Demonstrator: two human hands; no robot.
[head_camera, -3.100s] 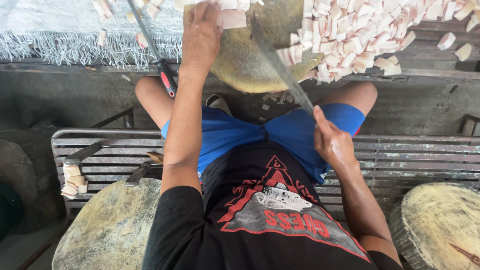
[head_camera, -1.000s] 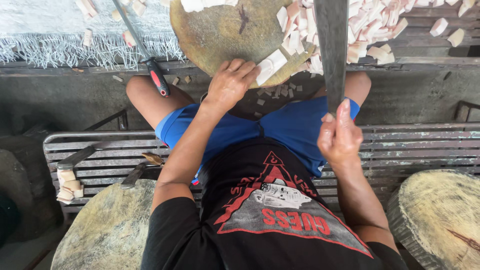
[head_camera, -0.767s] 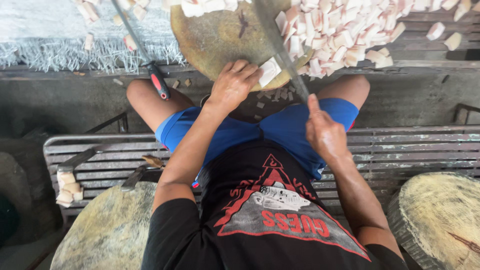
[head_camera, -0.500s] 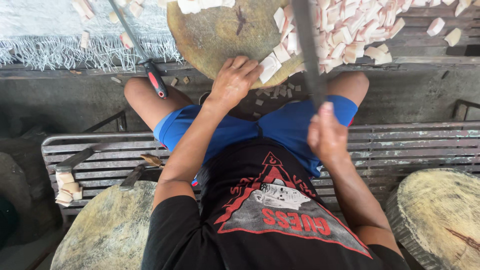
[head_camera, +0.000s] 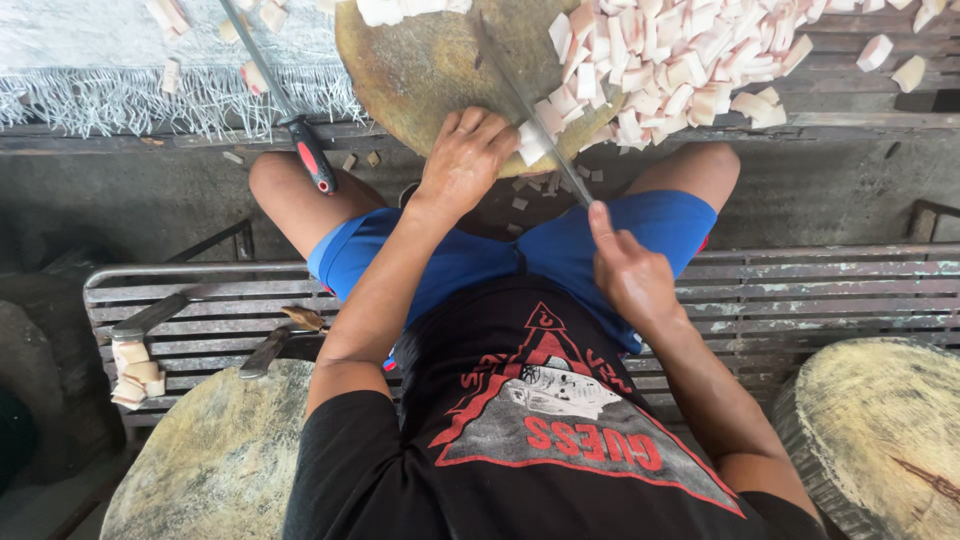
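The left hand (head_camera: 465, 160) rests on the near edge of the round chopping block (head_camera: 440, 70), fingers curled together, pinning a pale chunk (head_camera: 530, 143). The right hand (head_camera: 625, 270) is wrapped around the handle of a long knife (head_camera: 530, 110), forefinger stretched along it; the blade runs toward 11 o'clock and meets the chunk just beside the left fingertips. A slip there could nick them. Cut pieces (head_camera: 680, 60) heaped at 1 o'clock could spill off the block's edge.
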